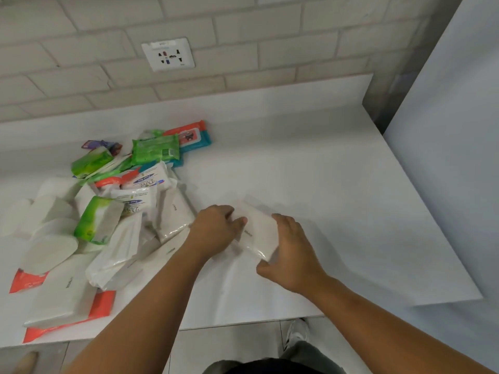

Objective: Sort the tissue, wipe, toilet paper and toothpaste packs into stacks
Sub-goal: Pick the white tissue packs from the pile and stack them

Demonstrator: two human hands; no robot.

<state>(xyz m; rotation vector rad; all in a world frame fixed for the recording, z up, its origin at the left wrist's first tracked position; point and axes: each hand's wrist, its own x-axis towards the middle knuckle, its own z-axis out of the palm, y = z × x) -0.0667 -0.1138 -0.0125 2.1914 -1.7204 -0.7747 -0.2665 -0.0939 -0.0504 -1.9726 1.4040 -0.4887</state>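
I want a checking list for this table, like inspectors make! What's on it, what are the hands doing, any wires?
Surface: flat white countertop against the wall.
Job's things: white tissue pack in clear wrap, right of a mixed pile holding green wipe packs, white Dove packs, white toilet paper rolls, orange-red flat packs.
Clutter: nothing seen.
Hands: left hand and right hand both grip the tissue pack.
Cables: nothing seen.
Surroundings: white wall socket, pale brick-tile wall, grey shoe on tiled floor.

Left hand [216,230], right hand [288,252]: curled grip.
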